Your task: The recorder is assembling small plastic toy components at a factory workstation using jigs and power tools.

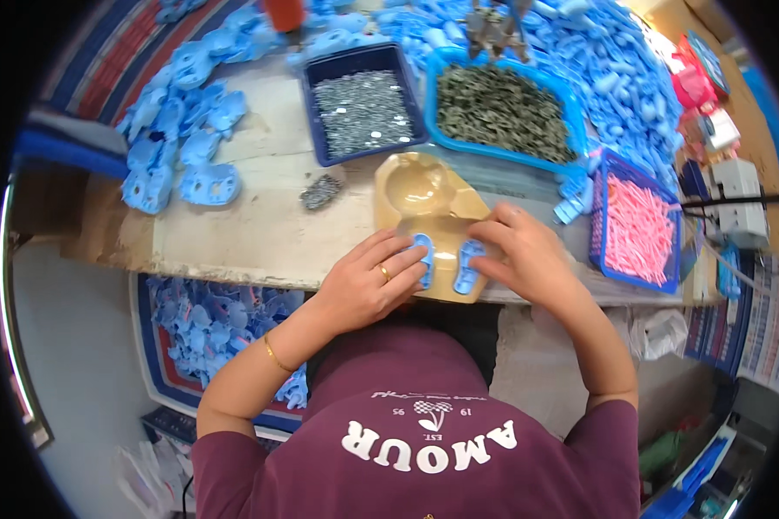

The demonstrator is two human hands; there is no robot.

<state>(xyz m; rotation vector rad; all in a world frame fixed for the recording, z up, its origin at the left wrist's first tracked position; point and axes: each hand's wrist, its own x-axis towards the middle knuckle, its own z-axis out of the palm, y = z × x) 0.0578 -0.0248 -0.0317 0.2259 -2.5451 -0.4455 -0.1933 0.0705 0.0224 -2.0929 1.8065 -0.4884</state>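
Observation:
A tan, glossy moulded fixture (448, 227) lies at the table's front edge, with a round hollow in its far part. Two small, long blue plastic parts sit side by side on its near part. My left hand (374, 275), a ring on one finger, has its fingertips closed on the left blue part (425, 275), covering some of it. Thumb and fingers of my right hand (521, 253) are on the edges of the right blue part (468, 270). Both parts rest on the fixture.
Behind the fixture stand a dark blue tray (322, 149) of small metal pieces and a light blue tray (502, 154) of dark metal pieces. A purple basket (599, 227) holds pink sticks. Blue shells (209, 185) and blue parts (625, 104) are heaped around; a small metal pile (322, 192) lies left.

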